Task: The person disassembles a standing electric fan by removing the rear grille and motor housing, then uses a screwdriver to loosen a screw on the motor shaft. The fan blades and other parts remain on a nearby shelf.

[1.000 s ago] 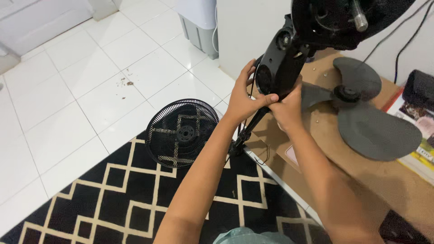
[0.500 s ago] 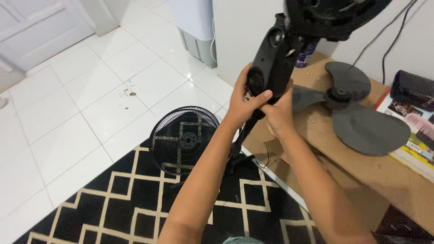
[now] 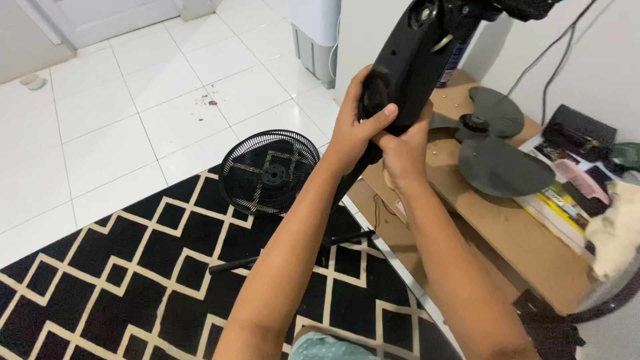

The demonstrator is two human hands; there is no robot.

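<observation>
My left hand (image 3: 353, 137) and my right hand (image 3: 400, 150) both grip the black neck housing of a standing fan (image 3: 407, 60), held up tilted in front of me. My left thumb lies across the housing's lower end. The fan's motor head is cut off at the top edge. Its thin black pole (image 3: 347, 180) runs down behind my left wrist toward the floor. A grey three-bladed fan blade (image 3: 493, 143) lies on the brown board (image 3: 533, 247) just right of my hands.
A black round fan grille (image 3: 270, 173) lies at the edge of a black rug with cream zigzag lines (image 3: 133, 273). A black rod (image 3: 290, 252) lies on the rug. White tiled floor (image 3: 120, 127) stretches left. Books (image 3: 560, 207) and black cables (image 3: 553, 47) are at the right.
The view has tilted and shifted, showing more rug and the board's right end. Both hands kept their grip on the housing, which now sits lower and nearer in the frame.
</observation>
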